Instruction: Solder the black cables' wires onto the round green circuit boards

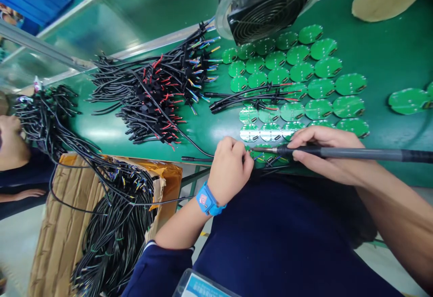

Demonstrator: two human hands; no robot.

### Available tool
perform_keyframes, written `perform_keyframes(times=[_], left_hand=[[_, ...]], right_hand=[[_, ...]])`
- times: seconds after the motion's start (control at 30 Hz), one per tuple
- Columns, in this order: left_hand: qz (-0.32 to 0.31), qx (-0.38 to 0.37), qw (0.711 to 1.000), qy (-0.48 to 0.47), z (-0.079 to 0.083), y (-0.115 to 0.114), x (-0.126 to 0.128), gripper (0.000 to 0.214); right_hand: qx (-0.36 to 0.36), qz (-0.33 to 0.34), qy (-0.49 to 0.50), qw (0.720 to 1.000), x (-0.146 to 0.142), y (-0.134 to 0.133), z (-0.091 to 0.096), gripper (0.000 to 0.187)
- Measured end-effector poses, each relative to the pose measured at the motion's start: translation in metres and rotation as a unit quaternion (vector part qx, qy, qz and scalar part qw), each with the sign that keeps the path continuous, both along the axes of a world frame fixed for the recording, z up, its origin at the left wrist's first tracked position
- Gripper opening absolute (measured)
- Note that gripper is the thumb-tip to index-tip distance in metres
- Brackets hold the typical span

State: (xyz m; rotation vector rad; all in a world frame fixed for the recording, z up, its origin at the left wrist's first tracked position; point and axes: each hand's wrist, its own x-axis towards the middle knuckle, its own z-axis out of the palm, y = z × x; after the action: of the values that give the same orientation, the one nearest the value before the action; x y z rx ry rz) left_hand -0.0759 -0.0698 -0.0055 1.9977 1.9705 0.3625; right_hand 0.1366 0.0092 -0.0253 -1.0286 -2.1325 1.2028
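My right hand is closed round a soldering iron, gripping it like a pen. Its metal tip points left and meets the edge of a round green circuit board near the table's front edge. Beside that tip, my left hand has its fingers pinched together on a black cable; the pinched end is hidden by the fingers. A blue wrist strap is on my left wrist. Thin coloured wires lie on the board under the iron.
Rows of round green boards cover the green table, with a few black cables lying across them. Cable piles lie left. A fan stands behind. A cardboard box holds more cables. Another person's arm is at far left.
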Motion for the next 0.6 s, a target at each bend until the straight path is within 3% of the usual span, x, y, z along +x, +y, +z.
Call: perform_keyframes(times=[0.1,0.23,0.37,0.5,0.6], left_hand=[[-0.004,-0.008,1.000,0.005,0.001,0.001,0.000,0.011],[-0.006,-0.019,1.000,0.011,0.003,0.003,0.001,0.010],[-0.004,-0.018,1.000,0.020,0.001,0.001,0.001,0.010],[-0.014,-0.014,0.998,0.054,0.005,-0.001,-0.002,0.012],[-0.058,-0.021,0.995,0.073,0.015,0.013,-0.008,0.012]], right_hand=[[-0.031,-0.032,0.034,0.998,0.004,-0.002,-0.002,0.012],[-0.067,-0.140,0.167,0.974,0.018,-0.010,-0.001,0.008],[-0.036,-0.243,0.185,0.951,0.035,-0.020,0.000,0.013],[-0.021,-0.234,0.254,0.938,0.043,-0.027,-0.006,0.017],[-0.036,-0.211,0.299,0.930,0.042,-0.030,-0.009,0.023]])
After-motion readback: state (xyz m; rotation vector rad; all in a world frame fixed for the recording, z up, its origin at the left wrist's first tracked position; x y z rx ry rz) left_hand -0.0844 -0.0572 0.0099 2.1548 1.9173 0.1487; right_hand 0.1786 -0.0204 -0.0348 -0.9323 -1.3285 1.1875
